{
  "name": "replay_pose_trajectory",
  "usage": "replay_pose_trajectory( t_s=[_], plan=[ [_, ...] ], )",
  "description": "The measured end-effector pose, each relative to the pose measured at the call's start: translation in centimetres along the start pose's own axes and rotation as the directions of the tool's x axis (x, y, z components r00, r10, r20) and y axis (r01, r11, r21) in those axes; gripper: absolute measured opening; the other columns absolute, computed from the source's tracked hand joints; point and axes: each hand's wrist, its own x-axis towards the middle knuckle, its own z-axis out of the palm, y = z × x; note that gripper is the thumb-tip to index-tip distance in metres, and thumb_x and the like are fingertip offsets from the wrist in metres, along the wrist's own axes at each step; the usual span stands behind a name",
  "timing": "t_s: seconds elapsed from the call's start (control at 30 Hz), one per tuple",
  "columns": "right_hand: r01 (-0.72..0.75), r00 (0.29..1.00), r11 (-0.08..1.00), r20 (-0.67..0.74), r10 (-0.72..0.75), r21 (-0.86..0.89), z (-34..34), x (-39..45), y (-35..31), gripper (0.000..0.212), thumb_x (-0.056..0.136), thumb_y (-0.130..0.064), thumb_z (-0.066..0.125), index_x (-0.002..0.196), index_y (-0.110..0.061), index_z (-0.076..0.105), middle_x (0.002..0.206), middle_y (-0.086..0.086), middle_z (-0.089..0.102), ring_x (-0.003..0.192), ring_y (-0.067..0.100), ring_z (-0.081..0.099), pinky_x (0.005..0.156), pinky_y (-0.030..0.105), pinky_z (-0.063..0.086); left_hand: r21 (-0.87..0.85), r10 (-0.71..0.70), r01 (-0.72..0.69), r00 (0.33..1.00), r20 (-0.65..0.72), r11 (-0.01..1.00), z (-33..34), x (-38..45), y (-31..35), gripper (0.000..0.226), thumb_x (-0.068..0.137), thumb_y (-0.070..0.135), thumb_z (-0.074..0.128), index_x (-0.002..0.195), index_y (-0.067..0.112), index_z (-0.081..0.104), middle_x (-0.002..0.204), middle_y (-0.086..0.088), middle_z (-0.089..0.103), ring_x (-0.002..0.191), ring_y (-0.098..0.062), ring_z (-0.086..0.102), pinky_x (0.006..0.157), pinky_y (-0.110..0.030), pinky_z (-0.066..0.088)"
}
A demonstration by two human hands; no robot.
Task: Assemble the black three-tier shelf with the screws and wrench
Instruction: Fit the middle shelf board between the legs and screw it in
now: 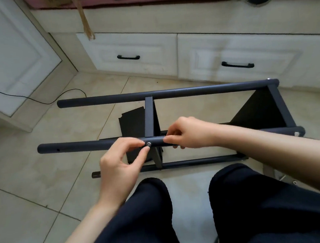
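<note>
The black shelf frame (164,93) lies on its side on the tiled floor, its round poles running left to right. One shelf panel (258,113) is fixed at the right end and a middle panel (149,118) stands between the poles. A silver screw (148,144) sits in the near upper pole (77,146). My left hand (121,162) pinches that screw between thumb and forefinger. My right hand (187,132) grips the same pole just right of the screw. No wrench is visible.
White drawers with black handles (128,57) line the wall behind the frame. A black cable (39,101) trails on the floor at the left. My knees in dark trousers (152,198) are right in front of the frame. A loose black panel (131,121) lies behind the middle shelf.
</note>
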Motion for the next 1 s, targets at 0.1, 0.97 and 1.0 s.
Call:
replay_pose_trajectory(
  t_s=[0.1, 0.97, 1.0],
  plan=[
    [-0.008, 1.000, 0.999, -0.027, 0.007, -0.034, 0.5, -0.5, -0.5, 0.025, 0.100, -0.042, 0.050, 0.087, -0.024, 0.063, 0.080, -0.003, 0.066, 0.071, 0.012, 0.059, 0.066, 0.030, 0.046, -0.174, -0.463, 0.451, 0.885, -0.039, 0.876, 0.1, -1.4, 0.1, 0.004, 0.087, 0.021, 0.076, 0.084, 0.020, 0.073, 0.080, 0.006, 0.074, 0.081, -0.012, 0.070, 0.074, -0.023, 0.056],
    [0.125, 0.992, 0.990, -0.001, -0.126, -0.065, -3.9, -1.5, -0.5, 0.023, 0.099, -0.020, 0.053, 0.107, -0.008, 0.070, 0.096, 0.014, 0.070, 0.091, 0.030, 0.064, 0.086, 0.039, 0.051, -0.872, -0.838, 0.478, 0.514, 0.183, 0.103, 0.6, 5.3, 1.5, 0.043, 0.098, 0.006, 0.061, 0.138, 0.007, 0.045, 0.119, -0.020, 0.064, 0.095, -0.031, 0.071, 0.059, -0.039, 0.063],
    [0.137, 0.990, 0.989, -0.011, -0.138, -0.051, -4.2, -1.6, -0.5, 0.023, 0.099, -0.019, 0.053, 0.107, -0.007, 0.070, 0.095, 0.014, 0.070, 0.088, 0.030, 0.064, 0.085, 0.039, 0.051, -0.867, -0.828, 0.485, 0.529, 0.186, 0.114, 0.4, 5.7, 1.8, 0.044, 0.098, 0.006, 0.061, 0.138, 0.008, 0.045, 0.120, -0.020, 0.063, 0.096, -0.032, 0.071, 0.062, -0.040, 0.063]
  ],
)
